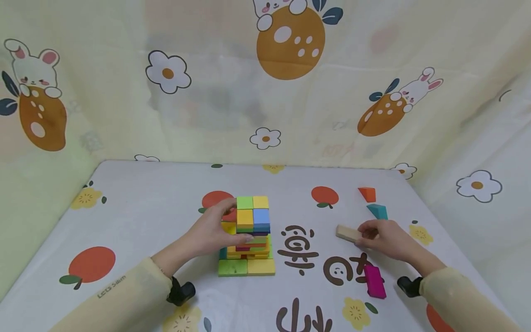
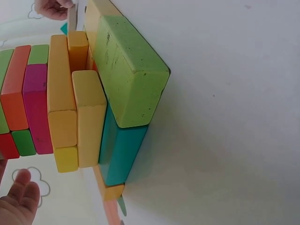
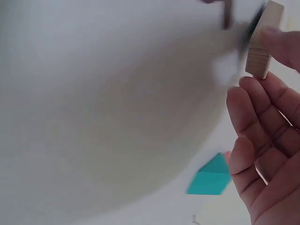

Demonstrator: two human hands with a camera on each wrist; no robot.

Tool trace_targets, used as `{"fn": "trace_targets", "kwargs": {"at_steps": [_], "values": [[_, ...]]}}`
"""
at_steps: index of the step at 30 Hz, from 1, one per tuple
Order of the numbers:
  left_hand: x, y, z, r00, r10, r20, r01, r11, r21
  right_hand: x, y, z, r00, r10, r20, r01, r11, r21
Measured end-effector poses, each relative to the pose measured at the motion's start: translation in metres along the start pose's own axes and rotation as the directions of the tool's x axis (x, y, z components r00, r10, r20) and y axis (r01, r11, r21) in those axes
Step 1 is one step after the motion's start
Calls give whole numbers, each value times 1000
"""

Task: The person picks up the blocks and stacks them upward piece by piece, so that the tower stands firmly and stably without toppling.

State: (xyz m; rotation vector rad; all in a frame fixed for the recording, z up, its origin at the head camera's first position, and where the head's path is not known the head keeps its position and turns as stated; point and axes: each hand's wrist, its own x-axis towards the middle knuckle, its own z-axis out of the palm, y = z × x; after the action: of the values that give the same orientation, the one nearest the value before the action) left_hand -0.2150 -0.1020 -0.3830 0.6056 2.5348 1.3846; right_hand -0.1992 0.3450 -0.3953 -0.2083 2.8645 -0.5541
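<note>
A tower of colourful wooden blocks (image 1: 253, 220) stands left of centre, with green and yellow blocks at its base. My left hand (image 1: 217, 226) is at its left side, the thumb across the front and the fingers towards the back. In the left wrist view, some fingers (image 2: 21, 199) of this hand show beside the tower, loosely extended. Over on the right, my right hand (image 1: 383, 237) pinches one end of a plain wood block (image 1: 347, 233) between thumb and fingertips. Its other fingers (image 3: 258, 112) are spread below the block in the right wrist view.
Beyond the right hand lie a teal triangular block (image 1: 377, 211) and an orange triangular block (image 1: 368, 194). A magenta block (image 1: 375, 281) lies nearer, left of the right wrist. The printed cloth (image 1: 166, 193) covers the table, and a patterned curtain (image 1: 207, 120) rises behind.
</note>
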Motion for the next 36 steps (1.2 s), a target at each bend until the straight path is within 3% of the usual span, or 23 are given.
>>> {"fn": "trace_targets", "kwargs": {"at_steps": [8, 14, 21, 27, 31, 36], "values": [[1, -1, 1, 1000, 2, 6, -2, 1000, -14, 5, -24, -3, 997, -77, -15, 77, 997, 13], [3, 1, 2, 1000, -4, 6, 4, 1000, -4, 10, -59, -5, 980, -176, -97, 175, 984, -12], [1, 2, -2, 999, -37, 6, 37, 999, 1, 25, -78, 21, 992, -112, 57, 113, 993, -16], [2, 2, 0, 999, -25, 21, 25, 1000, -8, 27, -82, 34, 996, -56, 76, 62, 994, -89], [2, 2, -1, 999, -31, 18, 31, 1000, 3, 23, -100, 19, 982, -183, 36, 186, 977, -105], [2, 2, -1, 999, -35, 14, 35, 999, 4, 23, -147, 8, 918, -390, -71, 395, 915, 80]]}}
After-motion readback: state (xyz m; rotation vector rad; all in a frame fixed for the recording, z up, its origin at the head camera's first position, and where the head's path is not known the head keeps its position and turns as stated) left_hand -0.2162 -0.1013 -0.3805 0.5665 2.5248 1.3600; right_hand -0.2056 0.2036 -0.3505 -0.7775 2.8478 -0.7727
